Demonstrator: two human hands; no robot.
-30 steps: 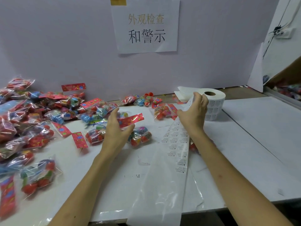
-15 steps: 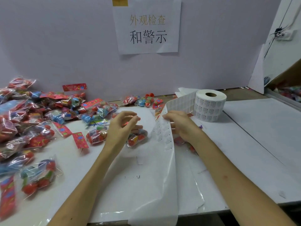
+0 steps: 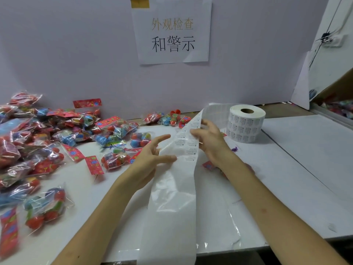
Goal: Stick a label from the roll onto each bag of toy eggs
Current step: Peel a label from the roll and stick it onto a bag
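The long white glossy backing strip (image 3: 172,217) hangs over the white table (image 3: 286,188) edge at lower centre, where its slack tail could snag. Above it, the left hand (image 3: 150,157), fingers spread and nearly straight, grips nothing and only touches the strip's left edge; the right hand (image 3: 210,142) pinches the right edge between thumb and curled fingers, beside the small printed white labels (image 3: 188,144). A label lifted carelessly may curl and stick to itself or to skin. The nearest clear bag of red and blue toy eggs (image 3: 114,159) lies loose left of centre and could slide when pressed. The white label roll (image 3: 246,125) stands at upper right; a hard tug might topple it
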